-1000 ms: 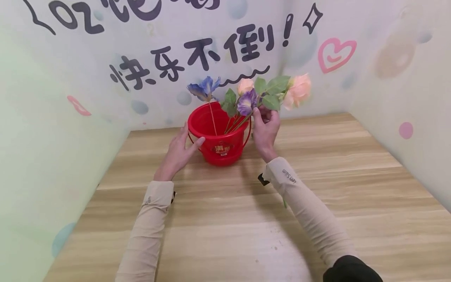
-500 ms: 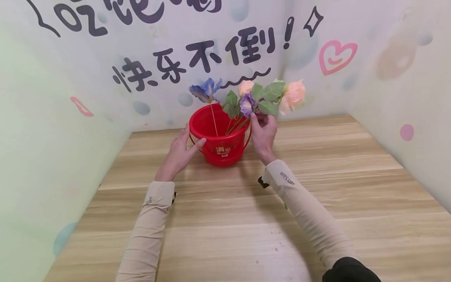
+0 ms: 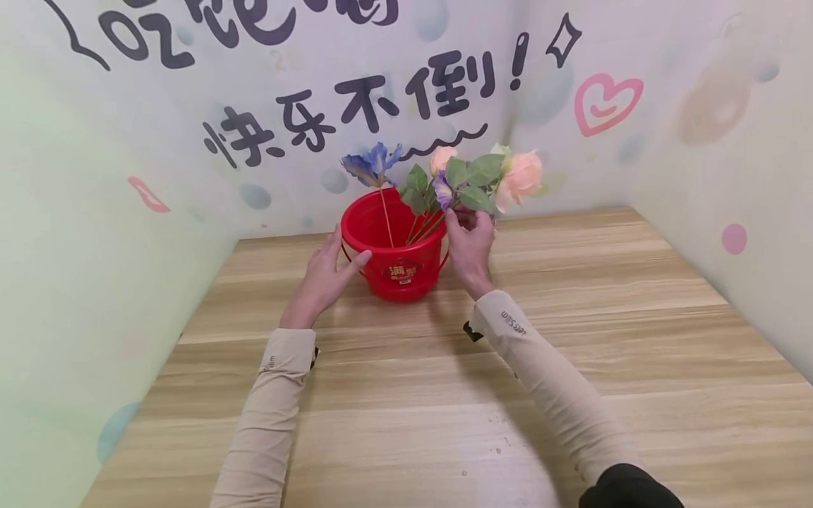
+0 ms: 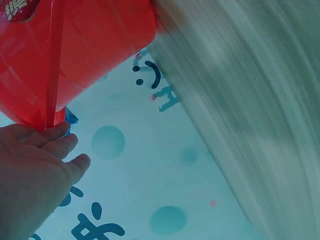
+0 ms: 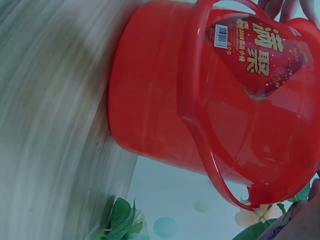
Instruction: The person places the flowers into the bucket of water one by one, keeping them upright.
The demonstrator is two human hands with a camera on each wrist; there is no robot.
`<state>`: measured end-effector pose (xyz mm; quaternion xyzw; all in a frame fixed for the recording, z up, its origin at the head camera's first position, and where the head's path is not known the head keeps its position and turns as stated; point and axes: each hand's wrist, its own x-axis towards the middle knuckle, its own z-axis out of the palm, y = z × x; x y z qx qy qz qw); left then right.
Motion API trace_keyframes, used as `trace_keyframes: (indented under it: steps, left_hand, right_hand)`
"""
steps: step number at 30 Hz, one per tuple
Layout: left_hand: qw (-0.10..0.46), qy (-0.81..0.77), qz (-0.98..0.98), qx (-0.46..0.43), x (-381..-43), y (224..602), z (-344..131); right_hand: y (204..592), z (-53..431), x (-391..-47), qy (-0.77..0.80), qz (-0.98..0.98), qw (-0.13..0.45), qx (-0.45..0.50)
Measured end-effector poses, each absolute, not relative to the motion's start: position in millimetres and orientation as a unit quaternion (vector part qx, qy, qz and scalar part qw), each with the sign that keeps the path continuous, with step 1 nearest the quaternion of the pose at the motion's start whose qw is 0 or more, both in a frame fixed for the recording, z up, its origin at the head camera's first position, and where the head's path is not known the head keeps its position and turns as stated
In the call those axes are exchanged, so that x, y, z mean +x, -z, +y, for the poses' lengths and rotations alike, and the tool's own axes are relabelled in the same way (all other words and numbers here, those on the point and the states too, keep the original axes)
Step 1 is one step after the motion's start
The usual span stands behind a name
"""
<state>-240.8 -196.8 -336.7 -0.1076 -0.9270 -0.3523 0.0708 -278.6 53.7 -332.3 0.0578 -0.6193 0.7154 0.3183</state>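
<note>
A red bucket (image 3: 404, 271) stands upright near the back wall. My left hand (image 3: 325, 279) rests on its left side, fingers fairly straight by the rim and thumb spread to the front. In the left wrist view these fingers (image 4: 57, 142) lie by the thin red bail handle (image 4: 54, 65). At the right rim my right hand (image 3: 471, 243) pinches a flower stem beside a purple flower (image 3: 442, 190); which stem is hidden. A pink rose (image 3: 522, 176) leans right over that hand. A blue flower (image 3: 375, 166) and a second pink rose (image 3: 442, 158) rise from the bucket.
The bucket stands on a wood-grain table (image 3: 394, 395). Printed walls (image 3: 356, 42) close in at the back and both sides. In the right wrist view a pale flower with green leaves (image 5: 122, 220) shows low beside the bucket.
My right hand has shifted left and slightly down towards the bucket's rim, and the right-hand pink rose has come left and lower with it. My left hand stays on the bucket.
</note>
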Motion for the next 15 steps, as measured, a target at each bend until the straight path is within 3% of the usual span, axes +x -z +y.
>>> trace_keyframes:
  steps: [15]
  left_hand:
    - [0.075,0.356,-0.925,-0.109,-240.8,338.0,-197.1]
  right_hand:
    - [339.5,54.7,-276.9,-0.688,-0.649,0.319,0.068]
